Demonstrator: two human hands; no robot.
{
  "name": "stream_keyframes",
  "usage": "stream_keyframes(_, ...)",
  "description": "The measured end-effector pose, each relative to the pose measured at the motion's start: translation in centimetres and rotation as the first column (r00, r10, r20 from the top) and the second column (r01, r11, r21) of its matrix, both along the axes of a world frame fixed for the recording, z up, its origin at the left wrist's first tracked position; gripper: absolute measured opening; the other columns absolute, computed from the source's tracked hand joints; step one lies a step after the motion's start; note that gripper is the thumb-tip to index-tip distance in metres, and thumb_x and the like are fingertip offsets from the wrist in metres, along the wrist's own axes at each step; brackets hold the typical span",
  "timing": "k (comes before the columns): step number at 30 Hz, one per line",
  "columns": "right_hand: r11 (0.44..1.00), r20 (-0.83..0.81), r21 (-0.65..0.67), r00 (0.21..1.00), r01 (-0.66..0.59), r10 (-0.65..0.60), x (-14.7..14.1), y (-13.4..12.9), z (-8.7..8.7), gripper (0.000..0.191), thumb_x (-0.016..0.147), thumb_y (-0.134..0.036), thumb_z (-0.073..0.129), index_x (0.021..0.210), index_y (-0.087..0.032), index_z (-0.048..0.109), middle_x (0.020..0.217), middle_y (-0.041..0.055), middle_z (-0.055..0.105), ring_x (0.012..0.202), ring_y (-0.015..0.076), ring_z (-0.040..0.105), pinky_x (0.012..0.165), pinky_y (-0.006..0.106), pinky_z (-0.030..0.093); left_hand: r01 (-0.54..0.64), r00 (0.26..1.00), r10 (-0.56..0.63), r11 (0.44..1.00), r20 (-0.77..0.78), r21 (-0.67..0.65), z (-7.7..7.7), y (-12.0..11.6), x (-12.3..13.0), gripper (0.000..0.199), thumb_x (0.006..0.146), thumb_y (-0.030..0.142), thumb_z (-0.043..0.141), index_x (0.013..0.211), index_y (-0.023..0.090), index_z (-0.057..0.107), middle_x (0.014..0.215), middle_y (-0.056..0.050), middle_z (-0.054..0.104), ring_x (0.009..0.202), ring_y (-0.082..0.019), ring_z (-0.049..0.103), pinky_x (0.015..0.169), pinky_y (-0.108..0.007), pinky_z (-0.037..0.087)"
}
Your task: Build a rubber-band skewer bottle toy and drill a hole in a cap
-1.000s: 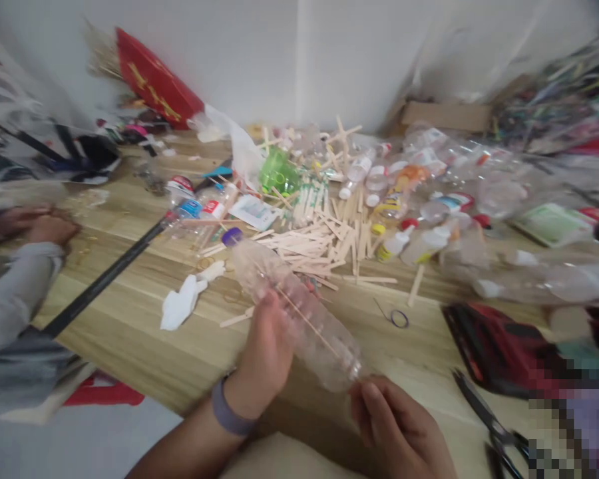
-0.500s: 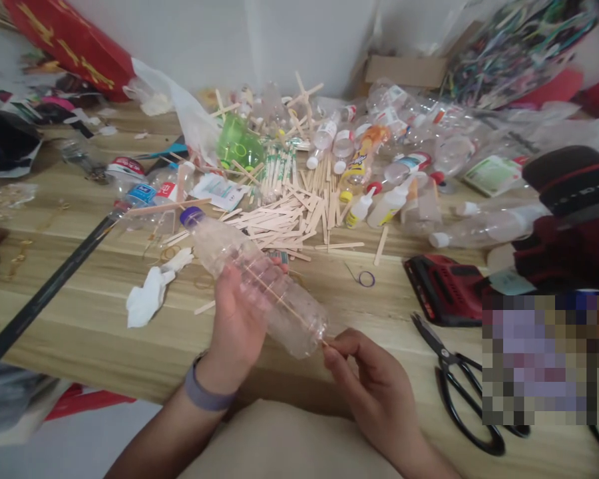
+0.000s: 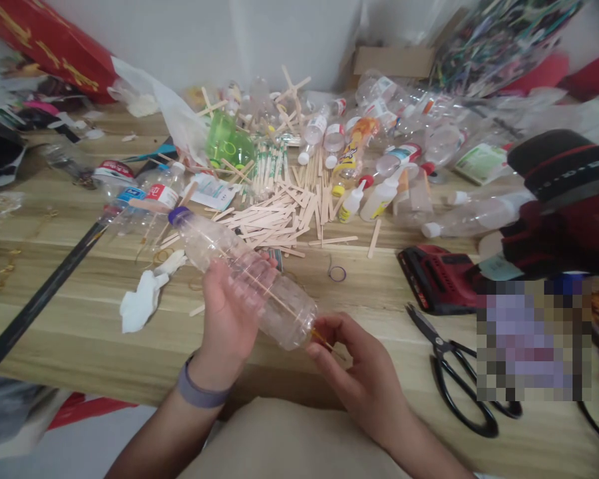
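My left hand [image 3: 232, 313] is wrapped round the middle of a clear ribbed plastic bottle [image 3: 284, 306] with a purple cap [image 3: 178, 215]. The bottle lies tilted above the table, cap toward the far left, base toward my right hand [image 3: 354, 359]. A thin tan line runs lengthwise inside it. At the base, my right thumb and forefinger pinch a thin yellowish rubber band [image 3: 320, 338] that comes out of the bottle. A thin pale stick end shows below these fingertips; how it joins the band is hard to make out.
Black-handled scissors [image 3: 442, 352] and a red-and-black power tool [image 3: 439, 276] lie at right. Flat wooden sticks [image 3: 274, 216], glue bottles [image 3: 379, 199] and empty plastic bottles [image 3: 314, 130] crowd the back. Crumpled tissue [image 3: 140, 303] and a long dark bar [image 3: 50, 293] are at left.
The yellowish band and a thin stick end now show more at my right fingertips, beyond the bottle's base. My left hand keeps its hold. The whole view has shifted slightly.
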State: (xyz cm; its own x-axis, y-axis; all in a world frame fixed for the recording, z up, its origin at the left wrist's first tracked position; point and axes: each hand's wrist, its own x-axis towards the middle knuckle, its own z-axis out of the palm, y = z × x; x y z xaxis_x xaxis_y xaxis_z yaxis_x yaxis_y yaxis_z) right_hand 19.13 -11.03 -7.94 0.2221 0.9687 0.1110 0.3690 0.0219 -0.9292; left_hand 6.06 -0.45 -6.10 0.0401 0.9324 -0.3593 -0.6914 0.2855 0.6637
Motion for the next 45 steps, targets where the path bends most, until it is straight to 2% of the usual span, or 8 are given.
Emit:
stream_keyframes(12, 0.999, -0.047, -0.033, 0.999, -0.007, 0.006, -0.9, 0.1, 0.1, 0.015, 0.081, -0.023, 0.053, 0.067, -0.021, 0.052, 0.051, -0.0047, 0.052, 0.044, 0.009, 0.046, 0.042, 0.018, 0.036, 0.039, 0.999, -0.039, 0.999, -0.005, -0.032, -0.2, -0.3, 0.3, 0.038, 0.078, 0.053, 0.065, 0.081, 0.015, 0.07, 0.075, -0.007, 0.073, 0.071, -0.019, 0.069, 0.067, -0.026, 0.056)
stream_keyframes(17, 0.999, -0.187, 0.043, 0.982, -0.031, 0.039, -0.7, -0.5, -0.3, 0.008, 0.085, -0.022, 0.058, 0.077, -0.021, 0.058, 0.067, -0.0008, 0.061, 0.06, 0.0122, 0.057, 0.056, 0.021, 0.046, 0.07, 0.997, -0.072, 0.995, -0.034, -0.075, 0.0, -0.2, 0.5, 0.049, 0.085, 0.056, 0.053, 0.074, 0.012, 0.071, 0.066, -0.006, 0.07, 0.062, -0.016, 0.066, 0.058, -0.024, 0.054)
stream_keyframes(19, 0.994, -0.415, 0.06, 0.903, -0.093, 0.11, -0.5, -0.8, -0.4, 0.006, 0.088, -0.027, 0.062, 0.091, -0.022, 0.063, 0.082, 0.0025, 0.068, 0.07, 0.0142, 0.063, 0.065, 0.025, 0.051, 0.082, 0.996, -0.084, 0.994, -0.024, -0.078, 0.1, 0.0, 0.5, 0.05, 0.087, 0.055, 0.048, 0.073, 0.012, 0.071, 0.066, -0.007, 0.07, 0.059, -0.016, 0.065, 0.056, -0.023, 0.053)
stream_keyframes(23, 0.95, -0.795, 0.076, 0.558, -0.301, 0.24, 0.0, -1.0, -1.1, 0.028, 0.087, -0.043, 0.07, 0.11, -0.028, 0.07, 0.103, 0.0059, 0.073, 0.083, 0.0179, 0.071, 0.079, 0.033, 0.055, 0.073, 0.997, -0.075, 0.983, -0.003, -0.171, 0.3, 0.4, 0.4, 0.053, 0.089, 0.057, 0.043, 0.072, 0.014, 0.07, 0.064, -0.007, 0.069, 0.058, -0.015, 0.064, 0.054, -0.023, 0.054)
stream_keyframes(28, 0.91, -0.926, 0.142, 0.271, -0.391, 0.261, 0.0, -0.7, -2.3, 0.049, 0.068, -0.046, 0.085, 0.113, -0.031, 0.073, 0.108, 0.0042, 0.074, 0.092, 0.0174, 0.072, 0.088, 0.031, 0.054, 0.102, 0.995, -0.1, 0.952, 0.021, -0.288, 0.8, 0.6, 0.6, 0.053, 0.09, 0.058, 0.041, 0.075, 0.014, 0.067, 0.065, -0.006, 0.067, 0.059, -0.015, 0.063, 0.054, -0.023, 0.053)
stream_keyframes(32, 0.888, -0.935, 0.242, 0.151, -0.391, 0.321, -0.4, -0.3, -3.1, 0.052, 0.06, -0.036, 0.092, 0.108, -0.029, 0.075, 0.1, 0.0014, 0.076, 0.086, 0.012, 0.073, 0.083, 0.021, 0.054, 0.126, 0.992, -0.121, 0.941, 0.036, -0.315, 1.4, 0.4, 0.8, 0.052, 0.092, 0.056, 0.039, 0.08, 0.013, 0.065, 0.067, -0.005, 0.066, 0.058, -0.014, 0.062, 0.053, -0.022, 0.052)
stream_keyframes(40, 0.886, -0.912, 0.28, 0.185, -0.369, 0.365, -0.4, -0.3, -3.3, 0.046, 0.059, -0.032, 0.092, 0.103, -0.03, 0.077, 0.094, 0.0008, 0.076, 0.076, 0.0111, 0.072, 0.072, 0.018, 0.056, 0.152, 0.988, -0.151, 0.93, 0.03, -0.335, 1.4, 0.1, 0.9, 0.046, 0.091, 0.056, 0.039, 0.082, 0.019, 0.065, 0.067, -0.003, 0.067, 0.062, -0.014, 0.061, 0.06, -0.023, 0.052)
stream_keyframes(45, 0.898, -0.878, 0.293, 0.28, -0.328, 0.389, -0.5, -0.5, -3.5, 0.044, 0.061, -0.037, 0.09, 0.103, -0.031, 0.077, 0.09, 0.0011, 0.075, 0.07, 0.0105, 0.07, 0.068, 0.02, 0.055, 0.156, 0.988, -0.141, 0.914, 0.068, -0.374, 1.4, -0.1, 1.0, 0.046, 0.089, 0.061, 0.042, 0.084, 0.023, 0.067, 0.068, -0.004, 0.068, 0.063, -0.016, 0.062, 0.057, -0.024, 0.052)
